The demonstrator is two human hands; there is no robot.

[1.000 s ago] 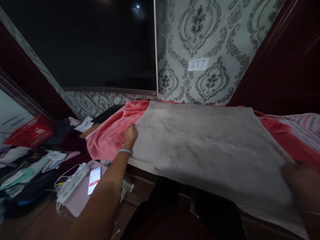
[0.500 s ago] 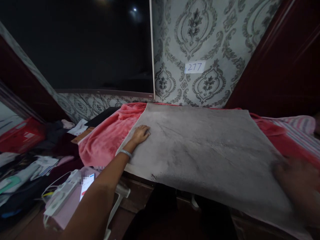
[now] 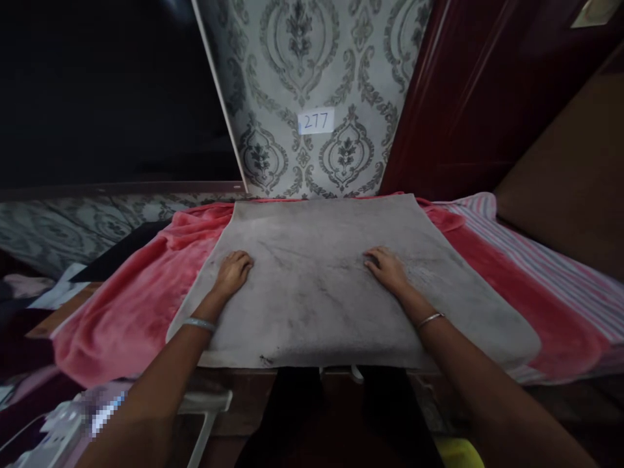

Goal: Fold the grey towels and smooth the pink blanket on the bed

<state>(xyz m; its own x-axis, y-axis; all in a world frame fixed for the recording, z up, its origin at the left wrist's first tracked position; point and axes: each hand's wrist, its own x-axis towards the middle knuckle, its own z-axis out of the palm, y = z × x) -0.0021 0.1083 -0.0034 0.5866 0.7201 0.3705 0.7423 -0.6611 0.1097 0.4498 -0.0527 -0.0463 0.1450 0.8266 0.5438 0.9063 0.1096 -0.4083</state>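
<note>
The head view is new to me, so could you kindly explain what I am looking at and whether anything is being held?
There is no machine here: these are a person's own two bare hands. The picture comes from a camera worn on the person's head, looking forward and down, so the arms reach in from the bottom.

A grey cloth is spread out in front, with pinkish-red fleece showing on both sides and striped fabric at the right. The left hand and the right hand rest on the grey cloth, fingers slightly bent; neither seems to grip anything. Behind is a patterned wall with a paper marked 277.
</note>
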